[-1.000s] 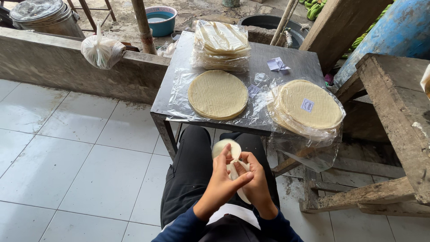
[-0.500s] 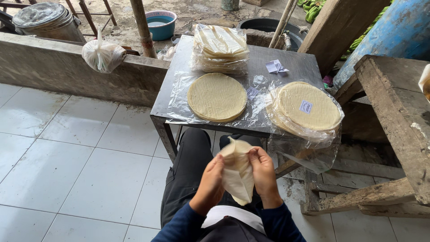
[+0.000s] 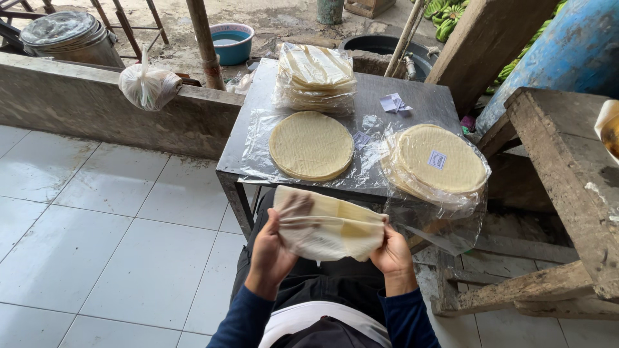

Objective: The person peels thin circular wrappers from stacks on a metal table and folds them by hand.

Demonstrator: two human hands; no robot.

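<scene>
— What fills the middle of the frame?
— A grey metal table, with a bare stack of round yellow wafers at centre, a bagged stack to its right and another wrapped pile above.

— And the hands?
— Low in the frame, over the lap — the left hand and right hand stretch a clear plastic bag between them, fingers of each clamped on its ends.

— Anything smaller?
— A knotted white bag on the concrete ledge, upper left.
</scene>
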